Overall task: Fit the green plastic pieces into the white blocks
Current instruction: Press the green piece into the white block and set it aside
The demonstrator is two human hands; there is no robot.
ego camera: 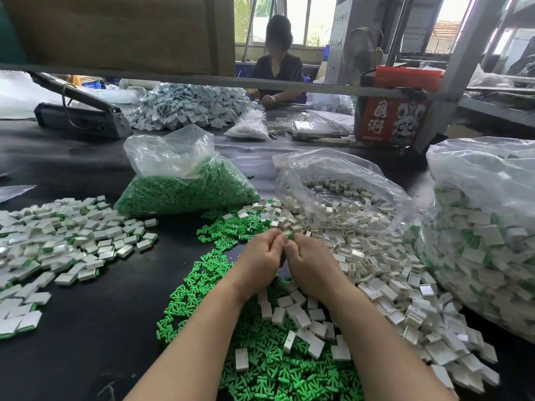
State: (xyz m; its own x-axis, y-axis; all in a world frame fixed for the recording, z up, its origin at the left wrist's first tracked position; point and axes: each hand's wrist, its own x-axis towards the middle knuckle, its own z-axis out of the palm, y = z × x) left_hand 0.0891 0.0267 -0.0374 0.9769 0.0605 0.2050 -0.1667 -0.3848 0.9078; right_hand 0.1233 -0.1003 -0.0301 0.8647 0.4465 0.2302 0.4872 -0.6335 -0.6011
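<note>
Green plastic pieces (208,287) lie loose on the black table (95,328), mixed with white blocks (376,267) spilling right. Left hand (262,257) and right hand (309,264) meet knuckle to knuckle above the pile, fingers curled, pinching a small green-and-white bit (290,235) between fingertips. Bag of green pieces (185,186) sits behind; finished blocks (66,241) far left.

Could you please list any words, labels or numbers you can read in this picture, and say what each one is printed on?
"国潮": large white characters on the red box at the far right of the table, as best I can read them.
White panel by the window: dark marks, too small and blurred to read.
No readable text elsewhere.
</note>
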